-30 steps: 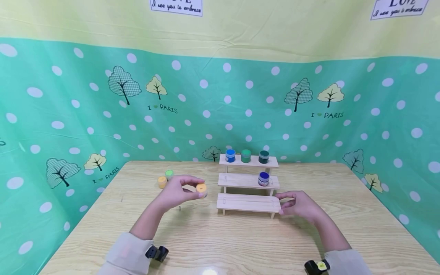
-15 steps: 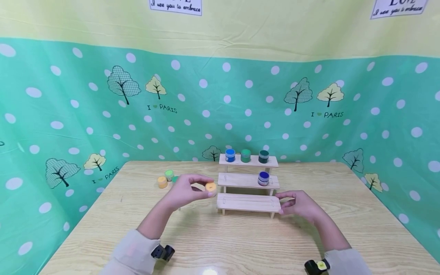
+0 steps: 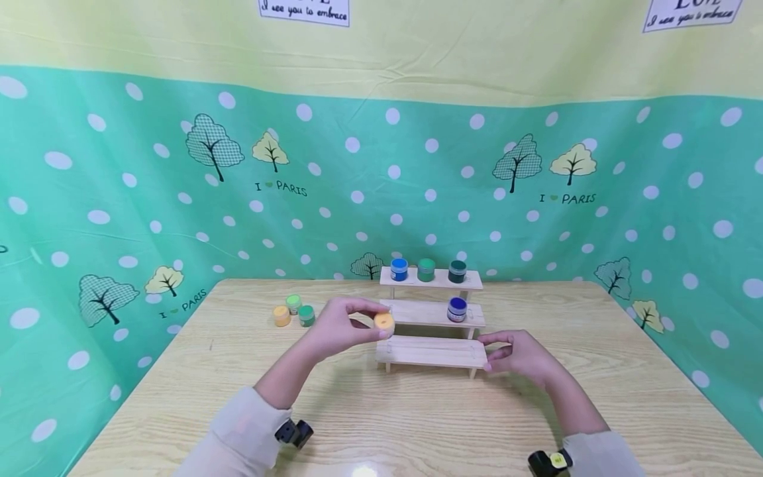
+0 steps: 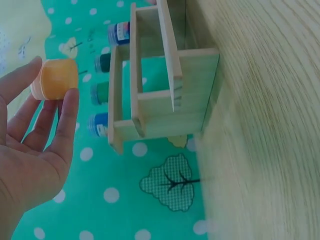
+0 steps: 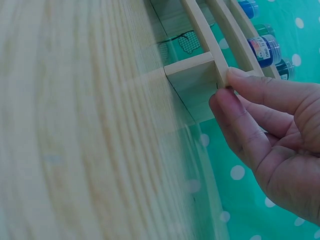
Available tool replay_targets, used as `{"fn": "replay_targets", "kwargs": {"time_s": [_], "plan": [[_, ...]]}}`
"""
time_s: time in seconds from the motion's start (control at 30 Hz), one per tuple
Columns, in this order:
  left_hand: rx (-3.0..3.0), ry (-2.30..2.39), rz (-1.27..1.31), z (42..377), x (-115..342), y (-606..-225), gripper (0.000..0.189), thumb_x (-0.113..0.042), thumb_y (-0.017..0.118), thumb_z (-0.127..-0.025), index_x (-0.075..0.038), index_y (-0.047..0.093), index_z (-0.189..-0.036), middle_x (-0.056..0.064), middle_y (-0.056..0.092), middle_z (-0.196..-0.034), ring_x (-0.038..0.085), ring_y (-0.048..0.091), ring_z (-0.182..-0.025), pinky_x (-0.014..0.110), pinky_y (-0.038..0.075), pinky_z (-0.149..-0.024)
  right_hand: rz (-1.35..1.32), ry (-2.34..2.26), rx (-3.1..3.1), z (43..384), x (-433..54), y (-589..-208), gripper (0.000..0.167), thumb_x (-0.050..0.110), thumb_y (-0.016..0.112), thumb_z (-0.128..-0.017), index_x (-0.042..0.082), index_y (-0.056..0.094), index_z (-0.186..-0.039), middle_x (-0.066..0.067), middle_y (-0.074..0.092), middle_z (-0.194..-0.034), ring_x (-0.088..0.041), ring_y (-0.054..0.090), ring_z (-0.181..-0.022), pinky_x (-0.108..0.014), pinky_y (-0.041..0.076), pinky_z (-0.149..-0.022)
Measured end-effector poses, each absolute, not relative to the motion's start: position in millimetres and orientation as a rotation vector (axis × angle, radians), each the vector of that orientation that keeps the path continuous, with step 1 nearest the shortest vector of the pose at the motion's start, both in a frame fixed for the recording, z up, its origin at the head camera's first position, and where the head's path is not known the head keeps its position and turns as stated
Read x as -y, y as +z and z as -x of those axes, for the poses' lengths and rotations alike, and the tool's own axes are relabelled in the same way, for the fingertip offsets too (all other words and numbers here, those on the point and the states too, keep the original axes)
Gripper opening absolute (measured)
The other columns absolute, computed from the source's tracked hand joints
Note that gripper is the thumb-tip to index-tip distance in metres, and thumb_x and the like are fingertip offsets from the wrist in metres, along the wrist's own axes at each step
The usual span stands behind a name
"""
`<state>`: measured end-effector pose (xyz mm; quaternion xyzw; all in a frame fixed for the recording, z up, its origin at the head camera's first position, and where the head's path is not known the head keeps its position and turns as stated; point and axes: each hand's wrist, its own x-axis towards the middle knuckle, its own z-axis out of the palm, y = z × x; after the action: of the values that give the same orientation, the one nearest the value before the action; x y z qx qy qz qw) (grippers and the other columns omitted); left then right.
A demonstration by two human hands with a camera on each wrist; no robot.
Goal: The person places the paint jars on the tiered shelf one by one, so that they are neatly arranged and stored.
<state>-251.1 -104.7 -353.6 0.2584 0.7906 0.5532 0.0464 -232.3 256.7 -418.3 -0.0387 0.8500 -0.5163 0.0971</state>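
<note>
The left hand (image 3: 341, 328) pinches an orange jar (image 3: 384, 323) aloft near the left end of a stepped wooden rack (image 3: 417, 311), while the right hand (image 3: 520, 358) grips the right end of its lowest shelf (image 3: 430, 352). I see a dark blue jar (image 3: 457, 309) on the middle shelf (image 3: 424, 313), toward the right, three jars (image 3: 426, 270) lining the top shelf (image 3: 442, 279), and a cluster of jars (image 3: 294, 305) on the counter (image 3: 417, 417) off to the left.

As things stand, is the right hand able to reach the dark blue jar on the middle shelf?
Probably yes. The right hand pinches the right end of the bottom shelf; the dark blue jar stands nearby, one shelf up, with nothing visible between. It would likely need to let go first.
</note>
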Motion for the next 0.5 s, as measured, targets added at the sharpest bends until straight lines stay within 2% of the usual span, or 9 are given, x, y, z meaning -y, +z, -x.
{"fn": "replay_targets", "kwargs": {"time_s": [0.3,0.5], "plan": [[-2.478,1.633,-0.844,254.5,89.0,-349.6,0.040,-0.014,0.082,-0.078,-0.006,0.072,-0.115,0.000,0.068,-0.103,0.019,0.063,-0.097,0.028,0.058,-0.078,0.109,-1.522,-2.525,232.0,-256.6,-418.1,0.056,-0.002,0.082,-0.073,-0.004,0.062,-0.125,-0.011,0.069,-0.099,-0.022,0.067,-0.085,-0.035,0.057,-0.073],[-2.520,1.635,-0.847,257.8,81.0,-346.6,0.037,-0.015,0.084,-0.076,-0.008,0.073,-0.111,-0.001,0.068,-0.098,0.017,0.061,-0.094,0.028,0.058,-0.076,0.110,-1.517,-2.530,232.3,-256.8,-418.4,0.057,-0.002,0.082,-0.073,-0.004,0.062,-0.125,-0.011,0.069,-0.099,-0.023,0.067,-0.085,-0.035,0.058,-0.073]]}}
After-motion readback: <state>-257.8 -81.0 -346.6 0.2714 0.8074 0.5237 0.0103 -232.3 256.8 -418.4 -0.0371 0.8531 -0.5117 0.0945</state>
